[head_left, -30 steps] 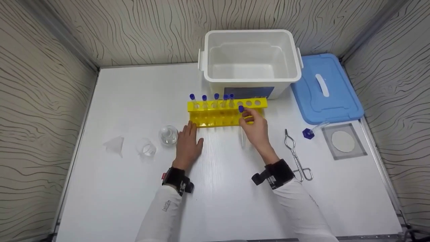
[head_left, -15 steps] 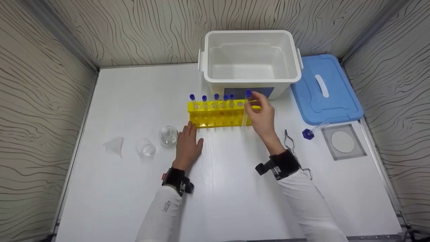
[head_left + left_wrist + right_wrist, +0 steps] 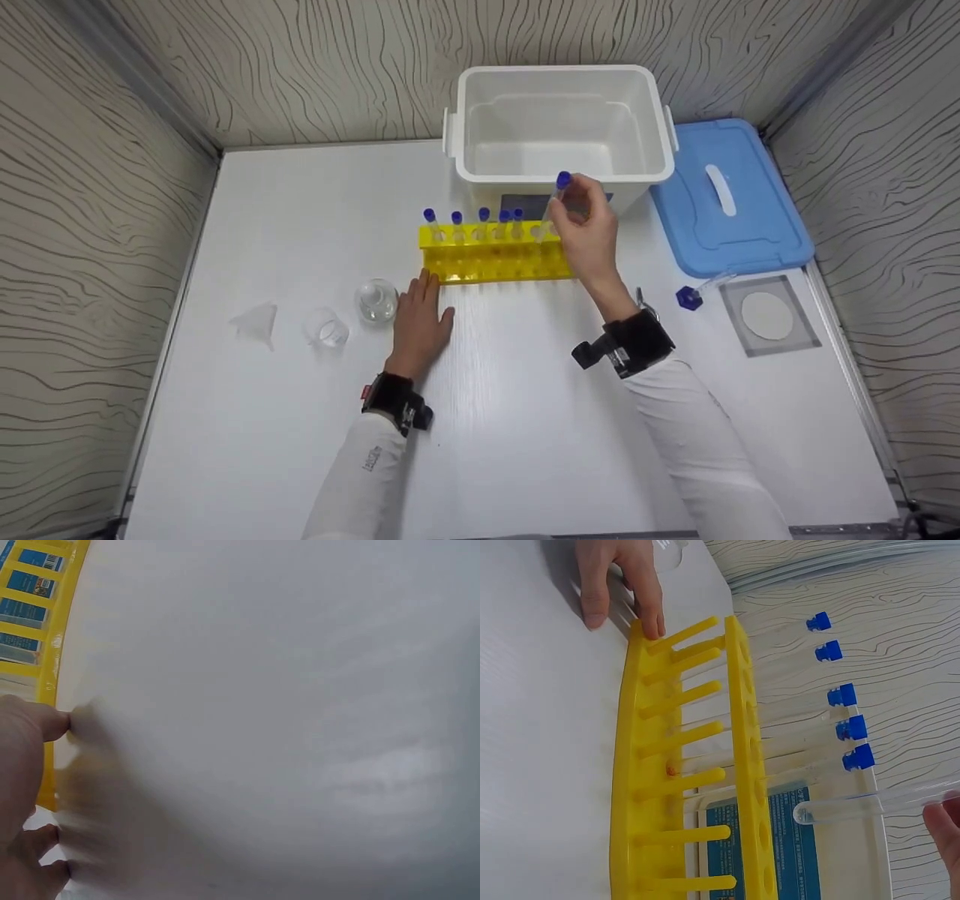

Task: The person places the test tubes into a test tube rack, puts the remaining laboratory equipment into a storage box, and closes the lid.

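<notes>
In the head view my right hand [image 3: 589, 236] pinches a clear test tube [image 3: 547, 216] near its blue cap. The tube is tilted above the right half of a yellow test tube rack [image 3: 495, 262]. Its rounded lower end [image 3: 806, 813] hangs above the row of holes in the right wrist view, apart from the rack. Several blue-capped test tubes [image 3: 795, 706] stand in the rack's other holes. My left hand [image 3: 420, 322] lies flat, its fingertips touching the rack's front left corner. Part of that hand [image 3: 22, 765] shows beside the yellow base in the left wrist view.
Behind the rack stands a white bin [image 3: 562, 180], with a blue lid [image 3: 731, 240] to its right. A glass flask [image 3: 376, 304], a beaker [image 3: 327, 330] and a funnel [image 3: 256, 324] sit left. At right lie a blue hexagonal-based glass piece [image 3: 689, 298] and a grey square mat [image 3: 806, 330].
My right hand has carried the test tube up and away from me, from the rack's front to above its holes. The left hand has stayed at the rack's corner.
</notes>
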